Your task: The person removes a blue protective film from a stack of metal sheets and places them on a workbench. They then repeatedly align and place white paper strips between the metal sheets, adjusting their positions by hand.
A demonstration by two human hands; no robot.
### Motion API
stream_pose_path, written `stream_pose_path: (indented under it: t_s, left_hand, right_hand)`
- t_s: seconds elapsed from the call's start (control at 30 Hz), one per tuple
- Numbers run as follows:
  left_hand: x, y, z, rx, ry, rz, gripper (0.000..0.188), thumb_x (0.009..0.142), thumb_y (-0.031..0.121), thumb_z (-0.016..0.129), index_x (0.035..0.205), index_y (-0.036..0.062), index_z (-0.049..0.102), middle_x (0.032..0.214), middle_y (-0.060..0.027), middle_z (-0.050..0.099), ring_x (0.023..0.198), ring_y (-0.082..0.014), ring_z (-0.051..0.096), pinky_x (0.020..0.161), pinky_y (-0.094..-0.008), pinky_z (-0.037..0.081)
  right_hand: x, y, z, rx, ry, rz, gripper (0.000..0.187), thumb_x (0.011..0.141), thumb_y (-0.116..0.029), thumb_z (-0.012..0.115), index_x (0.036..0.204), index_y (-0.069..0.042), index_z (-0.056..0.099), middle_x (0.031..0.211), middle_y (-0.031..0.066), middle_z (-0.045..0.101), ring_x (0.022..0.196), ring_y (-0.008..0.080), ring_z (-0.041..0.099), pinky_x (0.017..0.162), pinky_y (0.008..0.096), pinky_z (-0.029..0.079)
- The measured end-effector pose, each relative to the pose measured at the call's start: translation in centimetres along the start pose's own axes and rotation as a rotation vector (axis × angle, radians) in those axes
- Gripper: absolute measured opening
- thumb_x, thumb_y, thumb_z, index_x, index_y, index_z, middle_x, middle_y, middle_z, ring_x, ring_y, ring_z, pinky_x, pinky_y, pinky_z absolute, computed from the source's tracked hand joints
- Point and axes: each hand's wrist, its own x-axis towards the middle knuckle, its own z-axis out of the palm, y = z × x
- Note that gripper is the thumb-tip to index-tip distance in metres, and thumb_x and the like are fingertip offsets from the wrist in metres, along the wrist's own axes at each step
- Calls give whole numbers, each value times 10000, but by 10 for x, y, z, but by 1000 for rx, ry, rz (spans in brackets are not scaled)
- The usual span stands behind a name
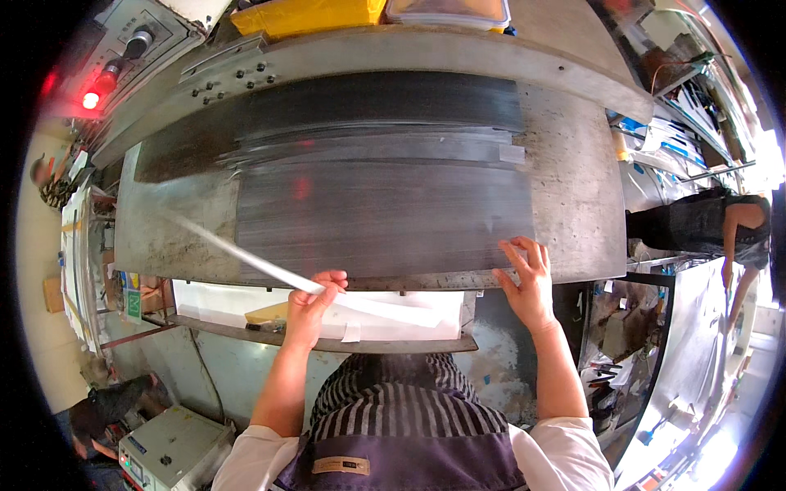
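Note:
My left hand (314,306) pinches a long, thin white strip (260,263) near the front edge of the metal table. One end of the strip reaches out to the upper left and blurs. Its other end runs to the right over a white drawer-like tray. In front of me a dark grey sheet-like surface (368,217) covers the table's middle, with a small pale piece (512,154) near its right side. My right hand (527,278) hovers over or touches the sheet's near right corner, fingers apart, with nothing visible in them.
Below the table edge hangs the white tray (221,304). A thick metal beam (344,56) crosses the far side; behind it sits a yellow box (307,16). A control box with a lit red lamp (90,100) stands upper left. Another person (704,225) is at the right.

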Motion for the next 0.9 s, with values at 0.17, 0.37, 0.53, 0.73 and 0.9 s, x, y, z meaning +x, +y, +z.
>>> stream_pose_path:
  t_s: [0.17,0.37,0.53,0.73,0.9]
  left_hand:
    - [16,10,-6,-28,34,-46,232,941,75,609,1148,-20,656,1190,-123,658,1010,-192,649,907,-326,520]
    - [89,66,-3,-104,146,47,156,967,164,603,919,22,647,1132,-158,674,891,-204,682,771,-311,575]
    - [106,39,32,-106,281,-61,323,982,279,603,1102,-18,642,1113,-143,671,963,-196,670,859,-313,583]
    - [105,71,32,888,163,-265,408,963,410,617,895,15,694,674,-31,635,501,-84,561,442,-231,429]
    - [214,114,-58,1274,357,465,363,924,355,632,1093,43,710,875,-157,716,821,-268,698,730,-348,523]
  right_hand:
    - [37,33,20,116,48,19,455,807,-69,704,1253,-96,615,1232,180,559,1083,379,570,933,449,488]
    - [140,126,30,-91,246,49,480,846,-34,644,1313,-136,596,1305,157,565,1072,308,631,891,373,525]
    - [157,114,36,88,222,236,374,882,-142,651,1255,-126,642,1224,137,617,1030,278,637,867,362,518]
    - [166,132,48,-36,207,147,468,849,-72,663,1306,-152,600,1328,142,560,1124,363,603,934,423,507]
    - [196,146,45,10,25,69,543,846,-25,645,1355,-195,557,1442,124,469,1173,363,581,964,437,504]
